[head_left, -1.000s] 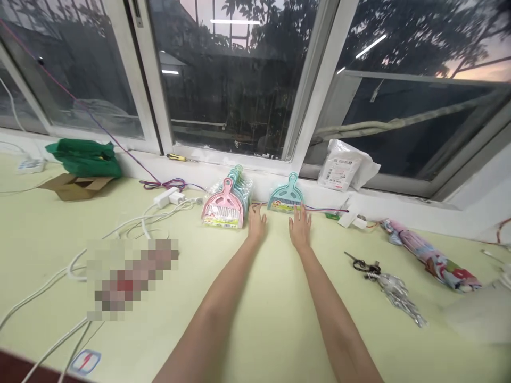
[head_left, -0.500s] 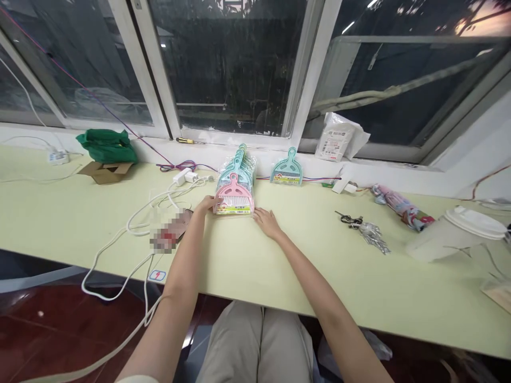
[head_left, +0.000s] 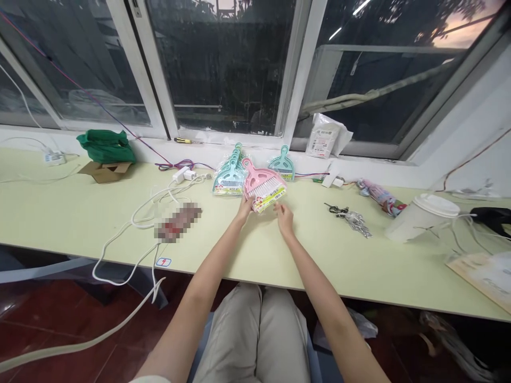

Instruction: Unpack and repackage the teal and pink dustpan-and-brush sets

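Observation:
My left hand [head_left: 244, 208] grips the lower left edge of a pink dustpan-and-brush set [head_left: 263, 183]. The set is in clear wrapping with a yellow-green label, tilted to the right and held above the tabletop. Just below its lower right edge is my right hand [head_left: 284, 217], fingers bent and a little apart, with nothing visible in them. A row of similar green-blue dustpan sets [head_left: 229, 175] stands behind and to the left. Another green-blue dustpan set [head_left: 283, 164] is at the back right, partly hidden by the pink one.
White cables [head_left: 138, 215] and a blurred-out phone-like object [head_left: 178, 222] lie at left. A green bag [head_left: 106, 146] sits by a cardboard box [head_left: 106, 171]. Keys [head_left: 353, 221], a folded umbrella [head_left: 381, 197] and a white cup [head_left: 419, 218] are at right. Windows line the back.
The pink set has come away from the front of the row, moving right and tilting, in my left hand. My right hand has bent its fingers. The view has shifted slightly.

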### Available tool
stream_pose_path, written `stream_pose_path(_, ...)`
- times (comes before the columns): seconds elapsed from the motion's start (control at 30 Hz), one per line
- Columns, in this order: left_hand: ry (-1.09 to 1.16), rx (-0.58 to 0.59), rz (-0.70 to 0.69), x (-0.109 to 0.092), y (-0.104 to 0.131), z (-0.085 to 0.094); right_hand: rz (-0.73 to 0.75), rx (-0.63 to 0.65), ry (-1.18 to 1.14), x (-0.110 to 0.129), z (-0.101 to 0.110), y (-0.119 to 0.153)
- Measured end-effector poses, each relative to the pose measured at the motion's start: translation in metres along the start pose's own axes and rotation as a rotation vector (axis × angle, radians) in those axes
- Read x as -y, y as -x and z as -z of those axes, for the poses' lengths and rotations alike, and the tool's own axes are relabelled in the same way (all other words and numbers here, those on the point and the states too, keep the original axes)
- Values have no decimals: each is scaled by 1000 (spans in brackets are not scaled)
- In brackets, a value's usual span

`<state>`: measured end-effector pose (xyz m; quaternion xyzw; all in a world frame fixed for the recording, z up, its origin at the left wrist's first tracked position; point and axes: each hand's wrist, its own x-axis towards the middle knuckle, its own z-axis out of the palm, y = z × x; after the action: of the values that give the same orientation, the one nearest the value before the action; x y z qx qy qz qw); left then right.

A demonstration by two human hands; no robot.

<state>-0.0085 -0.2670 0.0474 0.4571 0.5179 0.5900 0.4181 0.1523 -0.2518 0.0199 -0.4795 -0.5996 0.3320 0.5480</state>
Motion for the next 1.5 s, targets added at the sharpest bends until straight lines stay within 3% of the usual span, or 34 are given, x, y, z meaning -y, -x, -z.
stream_pose_path(0.1, -17, 65, -30, -2, 9, -12, -277, 77, -396, -1, -2, -5)
stream_pose_path(0.2, -171, 162, -132, -5, 10, -6, -364, 38, -632, -3, -2, -8)
stream_pose_path(0.27, -361, 182, -205, -5, 6, 12, -429, -36, -650, -6, 1, -8)
stream_pose_path(0.33, -652, 154, -258, -3, 0, 41, -493, -106, -638, -9, 5, -9)
stream_pose_path(0.43, -1118, -14, -274, 8, -10, 91, -532, -169, -639, -15, 9, -14)
stream_pose_path(0.5, -1278, -17, -245, 16, -17, 116, -537, -185, -659, -17, 10, -17)
stream_pose_path(0.57, -1354, 16, -232, 21, -26, 129, -536, -195, -687, -19, 10, -20)
stream_pose_path(0.8, -1290, 11, -310, 20, -61, 133, -506, -180, -655, -22, 8, -21)
stream_pose_path(1.17, -1254, -130, -382, 15, -128, 124, -466, -172, -591, -27, -3, -18)
stream_pose_path(1.33, -1300, -306, -392, 26, -152, 128, -479, -195, -591, -26, -6, -20)
stream_pose_path(1.5, -1244, -302, -473, 38, -183, 123, -493, -182, -563, -25, -6, -21)
